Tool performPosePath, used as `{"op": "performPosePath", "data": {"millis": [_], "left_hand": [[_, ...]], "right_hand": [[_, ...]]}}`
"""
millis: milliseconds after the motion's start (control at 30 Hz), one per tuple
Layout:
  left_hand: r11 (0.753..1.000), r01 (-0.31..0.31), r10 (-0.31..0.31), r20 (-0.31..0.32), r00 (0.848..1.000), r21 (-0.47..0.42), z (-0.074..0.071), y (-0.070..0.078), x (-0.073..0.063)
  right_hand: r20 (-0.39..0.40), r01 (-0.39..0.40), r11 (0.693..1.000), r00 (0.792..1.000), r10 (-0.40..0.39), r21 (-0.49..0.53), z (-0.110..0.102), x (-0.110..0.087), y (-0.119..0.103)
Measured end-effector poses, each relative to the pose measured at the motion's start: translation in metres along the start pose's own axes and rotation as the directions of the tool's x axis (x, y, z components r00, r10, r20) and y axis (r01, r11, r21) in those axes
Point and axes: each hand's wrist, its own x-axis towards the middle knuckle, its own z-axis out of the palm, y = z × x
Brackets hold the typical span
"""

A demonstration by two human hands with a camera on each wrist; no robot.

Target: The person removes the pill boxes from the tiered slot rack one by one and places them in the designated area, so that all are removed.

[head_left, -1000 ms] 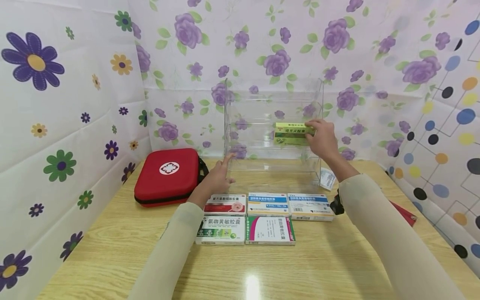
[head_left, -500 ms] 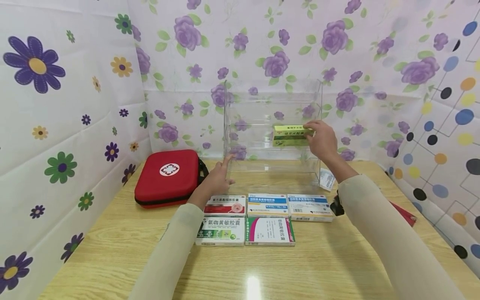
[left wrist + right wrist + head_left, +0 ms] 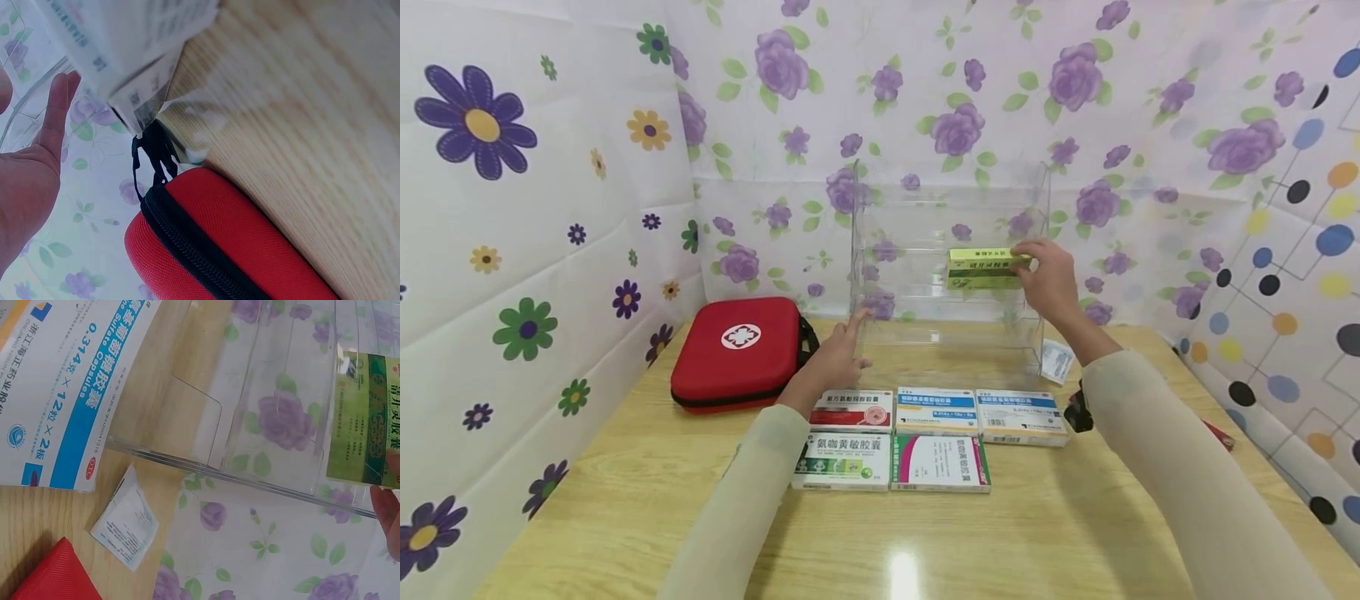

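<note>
A clear tiered display rack [image 3: 951, 336] stands at the back of the table. My right hand [image 3: 1048, 279] pinches the right end of a yellow-green medicine box [image 3: 979, 271], which stands at the right part of a middle tier. In the right wrist view, that medicine box [image 3: 359, 419] shows within the rack, fingertips at its edge. My left hand [image 3: 837, 354] is at the rack's lower left side, index finger stretched out to its edge. The left wrist view shows the left hand [image 3: 28, 187] with a straight finger beside the clear panel; whether it presses cannot be seen.
Several flat medicine boxes lie in two rows before the rack, among them a pink-and-green one [image 3: 940, 462] and a blue-and-white one [image 3: 1021, 417]. A red first-aid case [image 3: 737, 350] sits left. A small white packet [image 3: 1057, 362] and a red item [image 3: 1219, 433] lie right.
The green box has tipped slightly, and more of its top face shows. My right hand stays on its end. The left hand holds its place, and the head view shifts a little.
</note>
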Motion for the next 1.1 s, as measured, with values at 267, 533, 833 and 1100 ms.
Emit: {"op": "performPosePath", "data": {"millis": [267,533,833,1100], "left_hand": [[1.0,-0.001,0.001,0.013,1.0,0.01,0.001,0.0,0.002],[1.0,-0.002,0.002,0.026,1.0,0.0,0.0,-0.001,0.001],[1.0,0.016,-0.016,0.023,1.0,-0.009,-0.005,0.001,0.001],[1.0,0.019,-0.019,0.032,0.999,-0.016,-0.003,0.004,0.001]], "right_hand": [[-0.097,0.077,0.996,0.993,-0.072,0.045,-0.008,0.002,-0.009],[-0.161,0.148,0.986,0.978,-0.134,0.079,-0.017,-0.002,-0.025],[-0.193,0.211,0.973,0.963,-0.19,0.093,-0.025,-0.01,-0.033],[-0.183,0.229,0.961,0.962,-0.2,0.153,-0.034,-0.031,-0.033]]}}
